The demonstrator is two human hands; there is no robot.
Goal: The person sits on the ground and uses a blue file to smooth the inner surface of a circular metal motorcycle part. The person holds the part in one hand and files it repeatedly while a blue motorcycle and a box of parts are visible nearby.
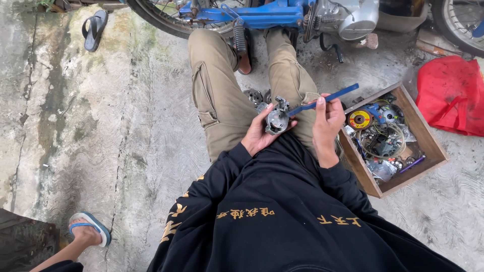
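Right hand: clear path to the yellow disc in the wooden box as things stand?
Probably yes. The right hand sits just left of the wooden box, whose top is open, and the yellow disc lies uncovered near that side. But the hand holds a blue-handled tool.

The widest open room lies to the left: bare concrete floor runs from near to far, broken only by a sandal at the far left and another person's sandalled foot at the near left. Far ahead, the blue motorcycle blocks passage. To the right, a wooden box crowded with parts sits just beside the right hand, with a red bag beyond it. Loose metal parts lie between the knees.
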